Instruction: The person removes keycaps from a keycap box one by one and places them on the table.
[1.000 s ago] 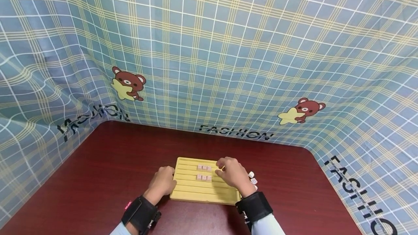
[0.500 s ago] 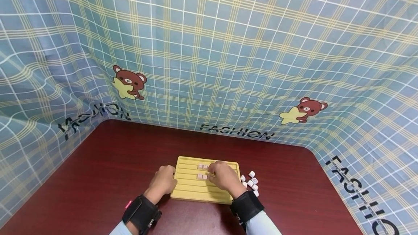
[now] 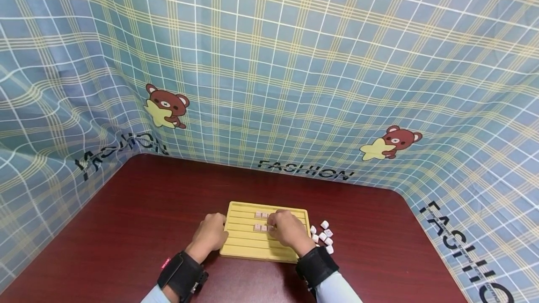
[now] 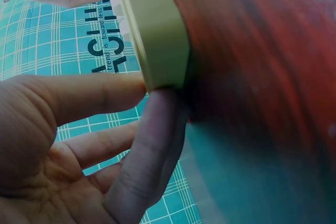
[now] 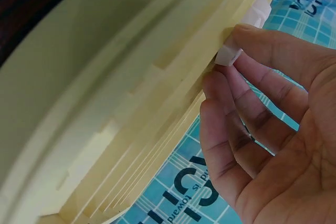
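Note:
A yellow tray (image 3: 240, 243) with long ridges lies on the table. My left hand (image 3: 209, 232) grips its left edge; the left wrist view has the thumb (image 4: 105, 94) on the rim and a finger (image 4: 149, 140) against the side. Two short rows of pale pink keycaps sit on the tray, the back row (image 3: 261, 215) partly behind my right hand (image 3: 289, 229). At the right end of the front row (image 3: 260, 228), that hand pinches a keycap (image 5: 229, 55) between thumb and fingers. Another keycap (image 5: 258, 12) stands just beyond it in the right wrist view.
Several loose white keycaps (image 3: 325, 236) lie on the dark red table (image 3: 379, 247) close to the tray's right edge. A blue checked cloth (image 3: 269, 83) hangs behind the table and along both sides.
My right hand has come left and down onto the end of the front row, then stayed nearly still. More loose keycaps now show beside the tray. The left hand keeps its place.

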Demonstrator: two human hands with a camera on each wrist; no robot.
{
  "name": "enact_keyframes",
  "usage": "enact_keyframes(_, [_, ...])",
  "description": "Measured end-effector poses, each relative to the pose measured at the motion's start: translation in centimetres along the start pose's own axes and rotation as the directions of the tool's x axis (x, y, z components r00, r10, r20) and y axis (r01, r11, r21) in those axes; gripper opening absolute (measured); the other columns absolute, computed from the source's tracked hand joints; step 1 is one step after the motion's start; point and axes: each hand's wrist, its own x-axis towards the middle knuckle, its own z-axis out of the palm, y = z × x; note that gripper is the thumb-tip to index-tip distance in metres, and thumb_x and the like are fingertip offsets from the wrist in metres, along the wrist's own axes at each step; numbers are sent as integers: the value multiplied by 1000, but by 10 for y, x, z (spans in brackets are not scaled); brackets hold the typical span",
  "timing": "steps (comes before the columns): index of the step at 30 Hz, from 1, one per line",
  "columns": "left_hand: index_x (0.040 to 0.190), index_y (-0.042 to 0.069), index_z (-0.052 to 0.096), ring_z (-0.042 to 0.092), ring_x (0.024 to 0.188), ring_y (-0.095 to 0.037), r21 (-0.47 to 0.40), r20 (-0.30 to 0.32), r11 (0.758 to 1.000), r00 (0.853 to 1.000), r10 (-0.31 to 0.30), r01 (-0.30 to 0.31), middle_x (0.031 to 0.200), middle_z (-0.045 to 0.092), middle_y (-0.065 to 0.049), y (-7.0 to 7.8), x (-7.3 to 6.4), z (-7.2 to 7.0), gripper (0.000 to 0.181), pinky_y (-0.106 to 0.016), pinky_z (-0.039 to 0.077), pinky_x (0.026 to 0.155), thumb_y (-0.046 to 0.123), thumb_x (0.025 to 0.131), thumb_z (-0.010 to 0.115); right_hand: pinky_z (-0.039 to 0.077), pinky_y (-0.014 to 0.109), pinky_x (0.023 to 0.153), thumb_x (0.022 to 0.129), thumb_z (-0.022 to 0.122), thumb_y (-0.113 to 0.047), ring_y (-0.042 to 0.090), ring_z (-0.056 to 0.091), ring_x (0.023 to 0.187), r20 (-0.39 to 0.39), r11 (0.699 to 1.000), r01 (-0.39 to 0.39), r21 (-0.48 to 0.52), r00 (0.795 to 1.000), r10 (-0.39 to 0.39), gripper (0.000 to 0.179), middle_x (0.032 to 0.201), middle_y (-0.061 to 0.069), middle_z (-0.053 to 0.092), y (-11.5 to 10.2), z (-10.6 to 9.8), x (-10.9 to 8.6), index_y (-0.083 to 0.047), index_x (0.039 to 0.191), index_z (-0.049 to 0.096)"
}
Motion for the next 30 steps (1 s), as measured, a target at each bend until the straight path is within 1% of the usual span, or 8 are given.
enact_keyframes(6, [88, 3, 67, 47, 65, -19, -7, 2, 1000, 1000, -1, 1, 73, 51, -4, 1, 0, 0, 8, -29, 39, 55, -1, 82, 63, 42, 22, 54, 76, 76, -7, 7, 56, 67, -15, 1000, 14, -15, 1000, -14, 11, 81, -2, 66, 0, 1, -1, -15, 83, 73])
enact_keyframes(11, [98, 1, 69, 50, 67, -18, -8, 3, 1000, 1000, -12, 12, 75, 55, -4, 0, 1, 0, 17, -29, 41, 57, 0, 82, 64, 43, 22, 56, 78, 76, -8, 7, 56, 68, -10, 1000, 17, -12, 1000, -17, 9, 82, -1, 67, 1, 1, 0, -15, 84, 74])
enact_keyframes(14, [99, 1, 70, 51, 69, -18, -4, 3, 1000, 1000, -12, 12, 77, 57, -4, 1, 1, 0, 18, -30, 42, 57, 1, 82, 64, 43, 21, 56, 79, 75, -9, 7, 56, 68, -11, 1000, 26, -15, 1000, -26, 8, 82, -1, 67, 2, 0, -1, -15, 85, 74])
enact_keyframes(18, [93, 3, 68, 51, 67, -19, -4, 8, 1000, 1000, -10, 10, 75, 55, -4, 1, 0, 0, 11, -30, 41, 56, 1, 83, 64, 43, 22, 56, 80, 75, -9, 7, 57, 67, -31, 999, 47, 1, 998, -47, 7, 81, -1, 66, 4, -2, -2, -14, 85, 74])
enact_keyframes(21, [92, 3, 68, 50, 67, -18, 1, 12, 1000, 1000, -16, 16, 75, 55, -3, 0, -1, 0, 11, -29, 40, 56, 1, 83, 63, 45, 23, 58, 81, 74, -10, 9, 60, 69, -56, 997, 73, 12, 996, -72, 5, 81, 0, 66, 7, -4, -6, -12, 85, 73])
enact_keyframes(23, [96, 2, 68, 51, 67, -18, 4, 19, 1000, 1000, -18, 18, 77, 57, -4, -1, -1, 0, 13, -29, 40, 56, 1, 84, 63, 47, 24, 60, 82, 75, -12, 11, 62, 72, -70, 996, 82, 18, 994, -81, 4, 82, 0, 66, 9, -7, -9, -11, 86, 73])
enact_keyframes(26, [107, 0, 69, 53, 69, -18, 9, 29, 1000, 999, -28, 28, 83, 60, -6, -1, 0, 1, 23, -29, 42, 58, 3, 85, 64, 48, 25, 61, 82, 75, -12, 12, 63, 74, -92, 996, 85, 12, 992, -83, 4, 82, 0, 65, 13, -14, -17, -12, 86, 72])
enact_keyframes(30, [110, 0, 68, 52, 69, -18, 9, 36, 1000, 999, -30, 30, 84, 60, -5, 1, 3, 2, 25, -29, 41, 58, 3, 85, 64, 47, 24, 58, 81, 77, -13, 12, 64, 75, -124, 999, 52, -11, 991, -53, 7, 82, -4, 64, 21, -25, -31, -16, 85, 71])
